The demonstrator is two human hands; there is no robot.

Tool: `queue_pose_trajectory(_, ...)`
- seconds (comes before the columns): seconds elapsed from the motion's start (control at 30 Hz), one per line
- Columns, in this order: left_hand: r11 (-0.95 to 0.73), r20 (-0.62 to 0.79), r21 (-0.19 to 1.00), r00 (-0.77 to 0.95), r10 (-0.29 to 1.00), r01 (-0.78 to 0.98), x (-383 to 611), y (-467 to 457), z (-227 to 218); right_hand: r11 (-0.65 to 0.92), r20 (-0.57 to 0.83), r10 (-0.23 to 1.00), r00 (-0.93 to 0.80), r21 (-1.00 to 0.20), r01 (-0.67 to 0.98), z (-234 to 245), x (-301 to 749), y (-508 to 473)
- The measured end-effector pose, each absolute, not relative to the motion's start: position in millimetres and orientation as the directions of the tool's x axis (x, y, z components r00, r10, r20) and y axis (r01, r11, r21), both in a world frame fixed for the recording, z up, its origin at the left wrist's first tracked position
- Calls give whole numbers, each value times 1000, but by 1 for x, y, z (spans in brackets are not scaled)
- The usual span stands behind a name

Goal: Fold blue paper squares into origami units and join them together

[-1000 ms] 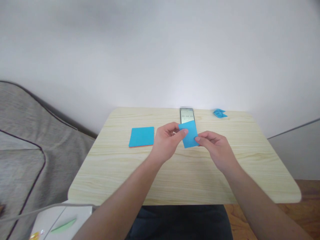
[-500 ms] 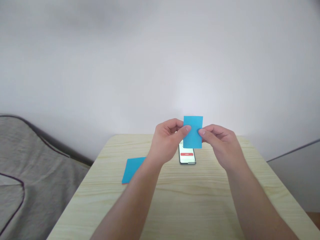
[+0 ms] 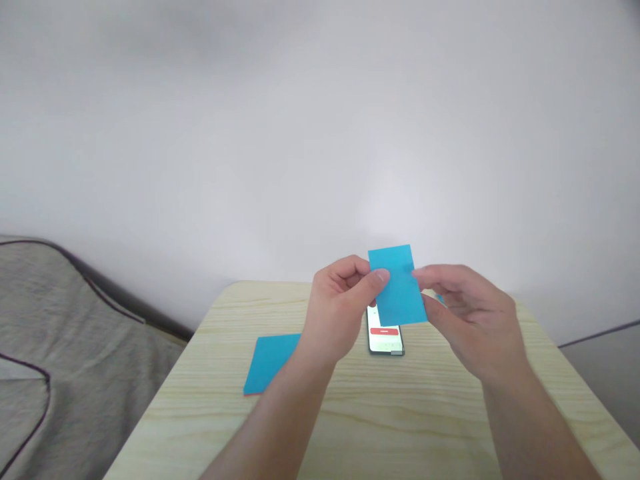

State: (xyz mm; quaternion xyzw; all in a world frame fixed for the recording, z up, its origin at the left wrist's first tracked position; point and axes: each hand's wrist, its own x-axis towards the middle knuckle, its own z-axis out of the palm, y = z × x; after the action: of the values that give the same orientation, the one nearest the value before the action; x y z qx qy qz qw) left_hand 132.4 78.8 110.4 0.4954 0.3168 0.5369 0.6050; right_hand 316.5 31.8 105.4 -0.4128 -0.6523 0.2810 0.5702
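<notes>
Soft light, faint glare on wall

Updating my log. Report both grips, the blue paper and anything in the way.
Left grip closed on blue paper, thumb across its face. Right grip open at paper's right edge, contact unclear. Paper held up, hiding part of phone.

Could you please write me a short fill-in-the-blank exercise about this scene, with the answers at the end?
1. The left hand has its ____ on the side of the paper that faces the camera.
2. The phone shows a bar coloured ____ on its screen.
3. The stack on the table is partly hidden by the ____ forearm.
4. The top of the stack is coloured ____.

Missing words: thumb; red; left; blue.
</notes>
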Motion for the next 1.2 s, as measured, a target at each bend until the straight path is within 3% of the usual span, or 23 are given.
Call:
queue_pose_trajectory(0.2,-21,113,933,236,965,-360,132,73,115,622,631,773,-64,-736,267,103,321,31)
queue_pose_trajectory(0.47,4,141,920,341,929,-391,129,72,120,610,587,793,-166,-763,215,107,320,29)
queue_pose_trajectory(0.57,-2,144,932,366,919,-362,126,70,123,536,504,843,-190,-819,204,113,316,25)
queue_pose_trajectory(0.7,-69,187,947,364,913,-314,125,65,128,415,406,910,-85,-893,177,122,311,19)
queue_pose_trajectory(1.03,-51,152,969,415,897,-244,126,55,136,362,388,919,75,-903,231,131,309,10)
queue_pose_trajectory(1.2,-113,208,968,470,858,-222,118,52,142,347,397,903,162,-898,270,133,306,7)
